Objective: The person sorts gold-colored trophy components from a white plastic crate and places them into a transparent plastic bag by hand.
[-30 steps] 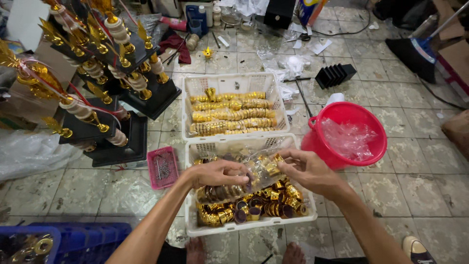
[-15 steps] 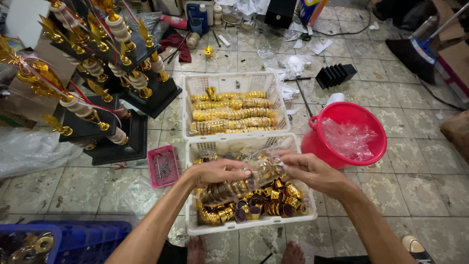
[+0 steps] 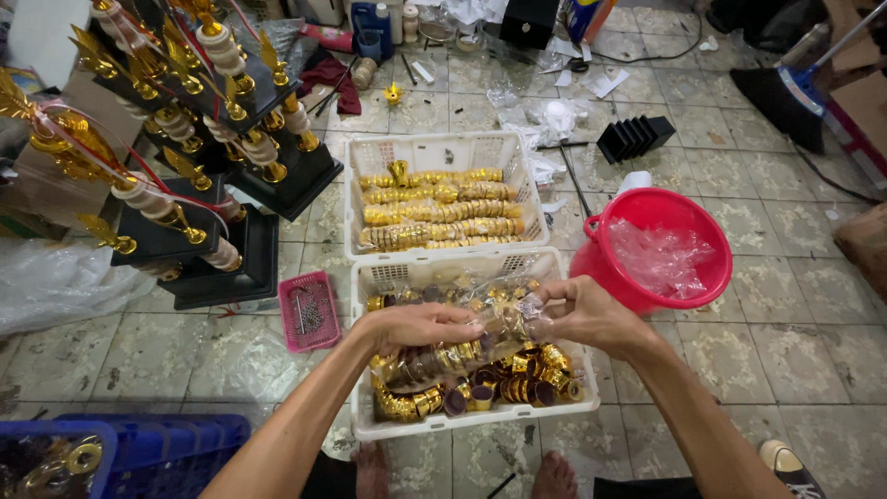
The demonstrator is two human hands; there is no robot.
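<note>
Far left, clear plastic sheet (image 3: 55, 282) on the tiled floor (image 3: 795, 351); blue crate (image 3: 139, 453) at bottom left with gold rings inside; gold trophies (image 3: 176, 120) on black bases stand upper left, crowded together; small pink tray (image 3: 309, 310) with metal bits lies just left of the near basket; far white basket (image 3: 434, 152) holds gold caps in neat rows; near white basket (image 3: 480, 425) touches it end to end, full of loose gold caps (image 3: 531, 383); left hand (image 3: 416, 325) over the near basket, fingers curled, gripping the left end of a clear bag (image 3: 471, 346) stuffed with a stack of gold caps; bag sits just above the loose caps, between both hands, running lower left to upper right; right hand (image 3: 587, 314) pinches the bag's crinkled open end with thumb and fingertips, other fingers bent; both forearms come in from the bottom edge; red bucket (image 3: 661, 245) just right of the near basket, crumpled clear plastic inside, close to the right hand but not touching it; black ribbed part (image 3: 633, 139) behind the bucket; broom (image 3: 785, 88) upper right; bare toes at the bottom edge under the basket; shoe (image 3: 795, 467) at bottom right corner.
</note>
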